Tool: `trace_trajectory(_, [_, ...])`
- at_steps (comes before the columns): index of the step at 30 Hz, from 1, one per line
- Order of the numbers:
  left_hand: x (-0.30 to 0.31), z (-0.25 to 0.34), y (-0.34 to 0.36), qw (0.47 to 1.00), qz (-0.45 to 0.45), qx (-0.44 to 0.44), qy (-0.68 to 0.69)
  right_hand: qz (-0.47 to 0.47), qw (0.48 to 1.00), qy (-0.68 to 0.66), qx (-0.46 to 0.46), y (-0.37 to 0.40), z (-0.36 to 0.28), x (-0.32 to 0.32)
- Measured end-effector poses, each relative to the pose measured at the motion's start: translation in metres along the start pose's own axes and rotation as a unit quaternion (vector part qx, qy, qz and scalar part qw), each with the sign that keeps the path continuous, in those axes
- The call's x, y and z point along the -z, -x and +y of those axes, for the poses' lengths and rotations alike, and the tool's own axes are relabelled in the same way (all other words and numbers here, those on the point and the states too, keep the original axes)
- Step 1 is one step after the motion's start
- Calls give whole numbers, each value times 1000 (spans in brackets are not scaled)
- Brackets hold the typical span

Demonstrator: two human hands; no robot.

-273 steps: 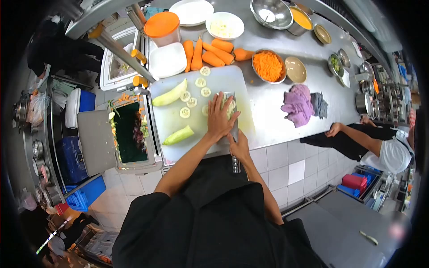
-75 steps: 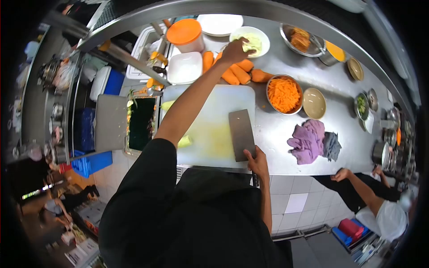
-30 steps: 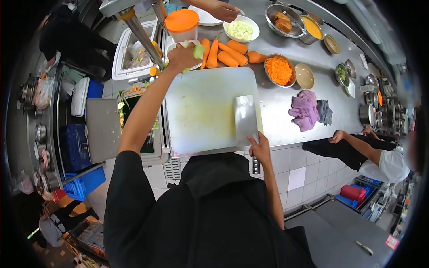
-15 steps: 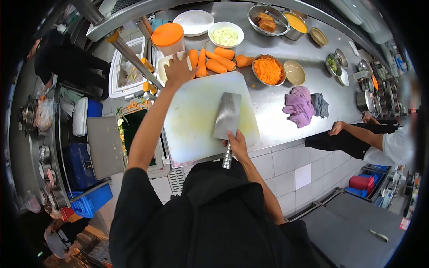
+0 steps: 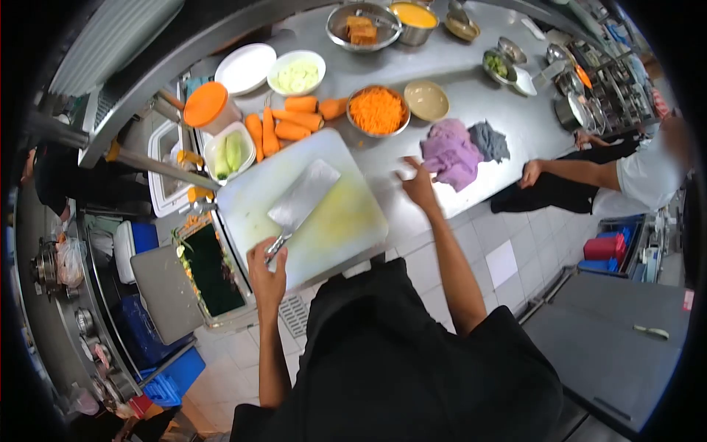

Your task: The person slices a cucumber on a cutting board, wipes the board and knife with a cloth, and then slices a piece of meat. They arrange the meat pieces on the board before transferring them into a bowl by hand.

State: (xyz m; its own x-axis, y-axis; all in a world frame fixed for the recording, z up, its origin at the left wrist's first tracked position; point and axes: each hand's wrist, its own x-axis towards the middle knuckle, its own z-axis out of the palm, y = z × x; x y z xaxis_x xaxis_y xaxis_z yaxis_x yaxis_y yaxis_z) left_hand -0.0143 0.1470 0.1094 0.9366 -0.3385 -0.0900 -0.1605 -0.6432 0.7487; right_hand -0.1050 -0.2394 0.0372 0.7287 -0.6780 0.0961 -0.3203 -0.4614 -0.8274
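Observation:
A cleaver [image 5: 308, 193] lies across the white cutting board [image 5: 346, 158], its blade angled up to the right. My left hand [image 5: 268, 274] is at the near edge of the board, with thumb and fingers closed around the end of the handle. To the right of the board, my right hand [image 5: 420, 184] is over the steel counter with fingers apart and nothing in it. A crumpled purple cloth [image 5: 451, 153] lies just beyond its fingertips, beside a dark grey cloth [image 5: 488, 141].
Along the board's far side are peeled carrots [image 5: 293, 130], a bowl of shredded carrot [image 5: 378, 110] and a container with pale green vegetables [image 5: 229, 153]. A beige bowl [image 5: 427, 101] stands near the cloths. Another person [image 5: 589, 177] stands at the right end of the counter.
My right hand has let go of the cleaver and moved right towards the purple cloth. My left hand has left the white container and taken the cleaver's handle. The view has turned.

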Motion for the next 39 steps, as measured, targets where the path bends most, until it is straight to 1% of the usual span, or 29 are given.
trace_trajectory(1, [-11,14,-7,1000,8,-4,3,108,975,151,123,-32,65,30])
trace_trajectory(2, [-24,34,-5,996,-35,8,86,132,970,197,50,-53,85,75])
trace_trajectory(3, [-42,57,-6,982,-75,20,171,235,941,221,98,-79,113,110])
trace_trajectory(4, [-64,84,-12,973,-112,7,201,284,917,272,71,-97,126,140])
trace_trajectory(6, [-122,122,-20,946,-203,-24,251,257,910,324,-18,-119,161,180])
trace_trajectory(8, [-198,146,-42,920,-273,-132,250,82,931,353,-44,-138,237,194])
trace_trajectory(9, [-239,159,-53,912,-299,-150,239,71,938,331,-75,-144,240,203])
trace_trajectory(10, [-264,185,-60,873,-368,-59,315,54,944,307,-106,-148,237,207])
trace_trajectory(12, [-301,219,-70,846,-396,35,356,104,976,177,-69,-140,246,214])
trace_trajectory(13, [-321,231,-78,831,-401,89,376,153,972,107,-140,-109,167,218])
trace_trajectory(14, [-344,239,-85,837,-374,110,383,197,972,77,-104,-91,163,220])
trace_trajectory(16, [-363,256,-86,824,-337,171,423,177,970,-134,-95,-44,121,214])
trace_trajectory(18, [-405,262,-87,803,-327,179,464,128,973,-111,-154,0,64,181])
trace_trajectory(19, [-453,242,-87,660,-398,87,631,174,974,-120,-85,13,44,145])
trace_trajectory(20, [-487,224,-87,474,-447,-11,759,220,967,-127,-15,18,30,114])
trace_trajectory(21, [-456,234,-76,454,-451,57,766,218,968,-126,-13,19,19,110])
trace_trajectory(22, [-412,251,-71,455,-448,50,768,224,955,-190,-36,14,3,111])
trace_trajectory(24, [-339,271,-56,756,-384,147,510,218,940,-255,-61,7,-5,105])
trace_trajectory(26, [-325,263,-53,751,-376,132,527,234,963,-120,-60,-10,7,95])
trace_trajectory(28, [-286,258,-31,796,-293,108,518,220,965,-140,-21,-26,25,80])
trace_trajectory(30, [-240,213,-20,786,-361,115,488,161,983,-66,-61,-36,14,70])
trace_trajectory(31, [-212,189,-13,789,-352,114,490,154,983,-85,-46,-37,8,66])
trace_trajectory(33, [-150,141,-4,943,-236,-64,227,111,984,-132,-45,-46,34,48])
trace_trajectory(34, [-135,97,-2,982,-73,-140,107,80,984,-137,-79,-38,30,49])
trace_trajectory(35, [-104,70,-1,994,29,-98,-48,71,986,-130,-81,-27,24,48])
trace_trajectory(36, [-87,32,-5,939,133,-72,-310,43,974,-205,-87,-21,10,39])
trace_trajectory(37, [-67,10,-6,899,166,-55,-402,14,956,-277,-97,-14,1,32])
trace_trajectory(38, [-59,-14,-11,908,114,-7,-404,36,931,-332,-150,-10,10,12])
trace_trajectory(39, [-56,-33,-14,919,74,-23,-387,-20,882,-435,-181,-7,-3,7])
